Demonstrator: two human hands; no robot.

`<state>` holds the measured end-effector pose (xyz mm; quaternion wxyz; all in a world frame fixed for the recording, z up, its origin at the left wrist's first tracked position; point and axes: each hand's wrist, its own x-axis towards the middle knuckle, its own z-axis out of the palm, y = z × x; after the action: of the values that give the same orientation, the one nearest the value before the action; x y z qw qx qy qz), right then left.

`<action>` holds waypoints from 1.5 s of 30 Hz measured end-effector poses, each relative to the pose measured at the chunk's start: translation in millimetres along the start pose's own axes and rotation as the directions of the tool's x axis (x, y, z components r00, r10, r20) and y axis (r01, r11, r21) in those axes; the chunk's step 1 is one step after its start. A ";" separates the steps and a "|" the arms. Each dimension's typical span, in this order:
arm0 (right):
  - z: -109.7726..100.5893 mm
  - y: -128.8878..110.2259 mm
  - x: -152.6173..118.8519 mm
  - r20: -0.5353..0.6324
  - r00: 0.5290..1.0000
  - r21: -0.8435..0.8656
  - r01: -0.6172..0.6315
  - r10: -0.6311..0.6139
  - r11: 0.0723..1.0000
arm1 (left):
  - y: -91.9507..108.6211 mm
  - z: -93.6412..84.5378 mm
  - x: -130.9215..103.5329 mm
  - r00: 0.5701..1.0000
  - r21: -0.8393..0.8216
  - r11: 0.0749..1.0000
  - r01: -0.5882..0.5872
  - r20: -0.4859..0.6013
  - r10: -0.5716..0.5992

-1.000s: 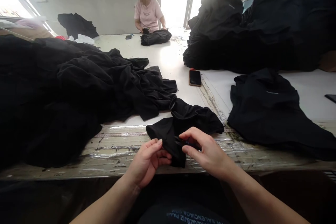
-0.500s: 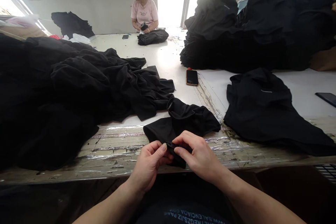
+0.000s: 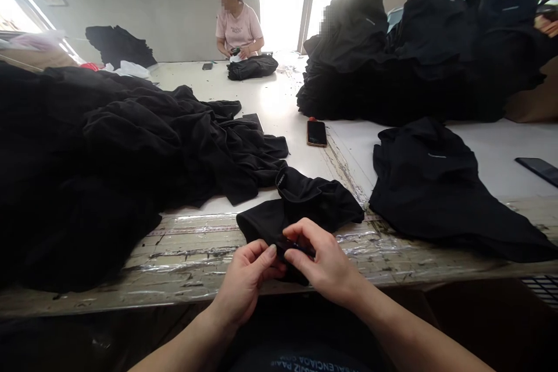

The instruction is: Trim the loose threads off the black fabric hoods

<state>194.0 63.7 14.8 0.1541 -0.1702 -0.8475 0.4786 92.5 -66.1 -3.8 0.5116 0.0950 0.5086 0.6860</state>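
Observation:
A black garment point(image 3: 320, 197) lies bunched at the table's front edge, its collar with a small label turned up at the back. My left hand point(image 3: 250, 273) pinches the near edge of this cloth between thumb and fingers. Close beside it on the right, my right hand point(image 3: 320, 253) is curled round a small dark tool, mostly hidden in the fingers, its tip against the cloth near my left thumb. What kind of tool it is cannot be made out.
A large heap of black garments point(image 3: 131, 139) covers the left. Tall stacks point(image 3: 405, 70) stand at the back right, with a flat garment point(image 3: 436, 186) nearer. Phones point(image 3: 317, 133) lie on the table point(image 3: 279, 102). A person point(image 3: 239, 29) works at the far end.
Both hands keep nearly the same place at the cloth, with small finger shifts. The whole view has tilted slightly. Part of another person now shows at the far right edge.

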 end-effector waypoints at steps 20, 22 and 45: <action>15.8 14.9 -16.0 0.265 0.957 -0.202 0.178 -0.121 0.963 | 6.9 -38.9 23.4 0.981 -0.139 0.990 0.002 -0.193 -0.029; 2.4 11.2 -9.1 0.214 0.964 -0.138 0.192 -0.160 0.972 | 8.7 -38.3 21.0 0.981 -0.145 0.989 -0.003 -0.193 -0.026; -127.8 61.9 72.2 -0.652 0.758 -0.135 -0.080 -0.028 0.988 | 42.6 0.7 21.6 0.980 -0.029 0.987 -0.159 -0.129 0.154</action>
<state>192.3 222.1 31.6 0.4186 -0.3493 -0.7729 0.3245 57.2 -46.7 21.9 0.4247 0.0810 0.5173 0.7386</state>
